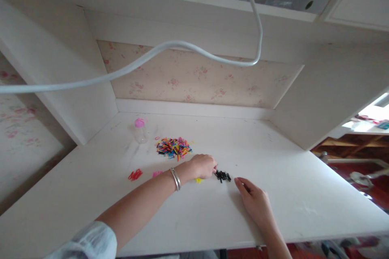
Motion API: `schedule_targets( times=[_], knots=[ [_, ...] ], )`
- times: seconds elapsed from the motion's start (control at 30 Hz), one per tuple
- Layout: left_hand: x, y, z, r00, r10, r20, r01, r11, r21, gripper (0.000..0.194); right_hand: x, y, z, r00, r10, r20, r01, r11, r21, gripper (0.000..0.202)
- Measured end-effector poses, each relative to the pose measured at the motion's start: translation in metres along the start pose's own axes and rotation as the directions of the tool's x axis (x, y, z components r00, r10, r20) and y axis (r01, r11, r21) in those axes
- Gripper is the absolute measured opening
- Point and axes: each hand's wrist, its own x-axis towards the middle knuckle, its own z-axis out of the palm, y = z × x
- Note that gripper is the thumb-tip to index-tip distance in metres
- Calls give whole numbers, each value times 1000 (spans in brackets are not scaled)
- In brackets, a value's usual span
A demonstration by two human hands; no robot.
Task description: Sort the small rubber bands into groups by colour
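White desk (182,218), black bits (223,176) heaped on it, mixed pile (174,147) back left of them. Left hand (203,166) is at the black bits' left edge, right hand (254,200) just right of them; fingertips look together on both, can't tell if anything's pinched.

On the white desk (188,218), the left hand (203,166) reaches across with its fingers at the edge of a black pile (223,176); the right hand (255,200) is just beside that pile's other side. The left arm partly covers a yellow pile (198,180) and a pink pile (157,173). A red pile (135,175) lies further left. Behind are a mixed multicoloured heap (173,147) and a clear bottle (141,134) with a pink top.
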Motion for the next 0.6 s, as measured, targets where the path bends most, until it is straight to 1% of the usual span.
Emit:
schedule_targets(
  times=[0.07, 0.17, 0.27, 0.33, 0.4, 0.47, 0.6],
  knots=[
    [3, 0, 2, 1000, -1, -15, 1, 1000, 5, 20, 0, 0, 0, 1000, -6, -3, 6, 1000, 2, 50],
    [3, 0, 1, 998, -4, -69, 4, 1000, 1, 22, 1, 0, 0, 1000, -9, -8, 9, 1000, 8, 50],
    [-5, -1, -4, 989, -19, -148, 17, 1000, -14, 25, 1, -1, -1, 1000, -5, -9, 6, 1000, 8, 48],
    [-14, -5, -10, 978, -43, -205, 38, 999, -29, 27, 1, -2, -1, 1000, -7, -11, 7, 1000, 6, 48],
    [-28, -10, -17, 964, -72, -254, 62, 997, -45, 29, 0, -2, -1, 1000, -8, -12, 8, 1000, 6, 49],
    [-47, -18, -24, 950, -98, -297, 82, 994, -67, 29, 0, -1, -1, 1000, -5, -11, 5, 1000, 14, 49],
    [-103, -31, -33, 902, -163, -400, 107, 981, -161, 27, 4, 3, 0, 1000, 9, -13, -8, 998, 64, 49]
  ],
)
